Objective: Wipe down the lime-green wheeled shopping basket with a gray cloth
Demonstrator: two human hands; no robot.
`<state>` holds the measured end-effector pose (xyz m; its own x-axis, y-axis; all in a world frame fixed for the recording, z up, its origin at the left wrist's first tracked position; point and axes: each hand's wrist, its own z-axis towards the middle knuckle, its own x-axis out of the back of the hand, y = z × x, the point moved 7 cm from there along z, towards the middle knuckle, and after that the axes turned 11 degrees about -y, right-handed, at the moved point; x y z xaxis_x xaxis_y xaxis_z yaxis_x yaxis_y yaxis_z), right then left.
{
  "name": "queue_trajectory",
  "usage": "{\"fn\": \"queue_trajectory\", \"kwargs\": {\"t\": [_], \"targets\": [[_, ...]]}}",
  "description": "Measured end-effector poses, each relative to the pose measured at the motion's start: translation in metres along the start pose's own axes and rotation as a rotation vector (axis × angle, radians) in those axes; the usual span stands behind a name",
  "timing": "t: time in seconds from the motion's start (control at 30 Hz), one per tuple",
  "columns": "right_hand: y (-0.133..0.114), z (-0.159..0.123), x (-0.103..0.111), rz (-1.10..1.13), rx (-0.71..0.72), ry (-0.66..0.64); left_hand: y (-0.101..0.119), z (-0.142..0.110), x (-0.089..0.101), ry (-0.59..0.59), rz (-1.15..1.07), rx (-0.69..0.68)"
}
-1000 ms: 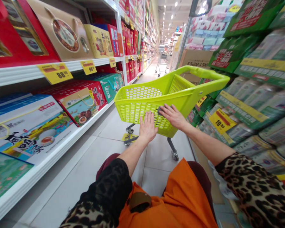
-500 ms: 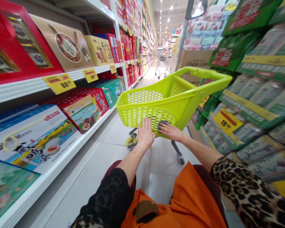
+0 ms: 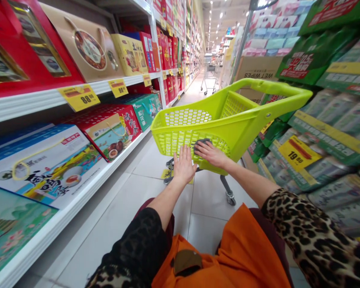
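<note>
A lime-green shopping cart (image 3: 246,130) with a perforated plastic basket stands side-on before me, its wheels on the tiled floor. My right hand (image 3: 211,154) presses a crumpled dark grey cloth (image 3: 203,143) against the lower side of the basket. The cloth lies mostly under the fingers. Left of it, my left hand (image 3: 184,166) rests with stretched fingers against the same side, near the basket's bottom edge. It holds nothing that I can see.
Shelves (image 3: 108,86) of boxed goods run along the left. On the right are stacked cans (image 3: 327,136) in green wrap and a cardboard carton (image 3: 255,68). Another cart (image 3: 210,78) stands farther down the aisle.
My right hand and the cloth have shifted left along the basket side, dipping and then rising a little. My left hand stays against the cart. The view has swung slightly.
</note>
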<state>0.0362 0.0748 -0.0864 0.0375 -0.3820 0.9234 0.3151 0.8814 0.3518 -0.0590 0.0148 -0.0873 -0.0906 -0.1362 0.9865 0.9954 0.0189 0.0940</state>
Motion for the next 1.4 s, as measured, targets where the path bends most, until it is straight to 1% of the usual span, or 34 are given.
{"fn": "queue_trajectory", "kwargs": {"t": [0.07, 0.1, 0.17, 0.2, 0.27, 0.37, 0.43, 0.47, 0.5, 0.57, 0.73, 0.8, 0.83, 0.9, 0.97, 1.07, 1.13, 1.17, 1.23, 1.4], "targets": [[-0.013, -0.003, -0.018, 0.031, 0.038, -0.055, -0.005, -0.002, -0.002, -0.002, 0.021, 0.008], [-0.018, -0.003, -0.023, 0.041, 0.059, -0.078, -0.007, -0.003, -0.003, -0.002, 0.032, 0.013], [-0.024, 0.001, -0.022, 0.044, 0.099, -0.103, -0.012, -0.004, -0.003, 0.002, 0.046, 0.022], [-0.025, 0.005, -0.017, 0.038, 0.109, -0.096, -0.014, -0.004, -0.003, 0.003, 0.048, 0.029], [-0.017, 0.017, 0.004, 0.021, 0.085, -0.038, -0.020, -0.004, -0.002, 0.004, 0.044, 0.046], [0.003, 0.035, 0.040, 0.003, -0.027, 0.099, -0.029, -0.003, 0.001, 0.001, 0.033, 0.085], [0.010, 0.044, 0.051, -0.013, -0.065, 0.141, -0.035, -0.003, 0.002, -0.004, 0.021, 0.111], [0.011, 0.047, 0.050, -0.020, -0.068, 0.140, -0.038, -0.003, 0.003, -0.006, 0.016, 0.118], [0.009, 0.050, 0.047, -0.025, -0.064, 0.130, -0.040, -0.003, 0.003, -0.007, 0.013, 0.119], [0.000, 0.051, 0.031, -0.018, -0.050, 0.093, -0.043, -0.004, 0.002, -0.005, 0.015, 0.111], [-0.035, 0.042, -0.025, 0.073, -0.006, -0.047, -0.051, -0.010, -0.002, -0.010, 0.033, 0.116], [-0.044, 0.040, -0.037, 0.091, 0.004, -0.087, -0.055, -0.012, -0.003, -0.019, 0.035, 0.120], [-0.046, 0.041, -0.037, 0.091, 0.013, -0.092, -0.057, -0.013, -0.004, -0.023, 0.035, 0.123], [-0.043, 0.048, -0.026, 0.082, 0.028, -0.061, -0.063, -0.013, -0.005, -0.026, 0.032, 0.134], [-0.031, 0.061, -0.001, 0.071, 0.009, 0.028, -0.070, -0.013, -0.005, -0.018, 0.028, 0.154], [-0.008, 0.087, 0.037, 0.050, -0.066, 0.177, -0.077, -0.011, -0.005, 0.004, 0.015, 0.174], [-0.002, 0.100, 0.047, 0.033, -0.078, 0.219, -0.081, -0.010, -0.005, 0.009, 0.001, 0.181], [-0.003, 0.105, 0.046, 0.025, -0.072, 0.221, -0.082, -0.009, -0.005, 0.008, -0.006, 0.185], [-0.011, 0.109, 0.035, 0.010, -0.046, 0.197, -0.085, -0.009, -0.005, 0.003, -0.016, 0.194], [-0.040, 0.101, -0.012, 0.016, 0.015, 0.082, -0.095, -0.013, -0.010, -0.010, 0.003, 0.204]]}}
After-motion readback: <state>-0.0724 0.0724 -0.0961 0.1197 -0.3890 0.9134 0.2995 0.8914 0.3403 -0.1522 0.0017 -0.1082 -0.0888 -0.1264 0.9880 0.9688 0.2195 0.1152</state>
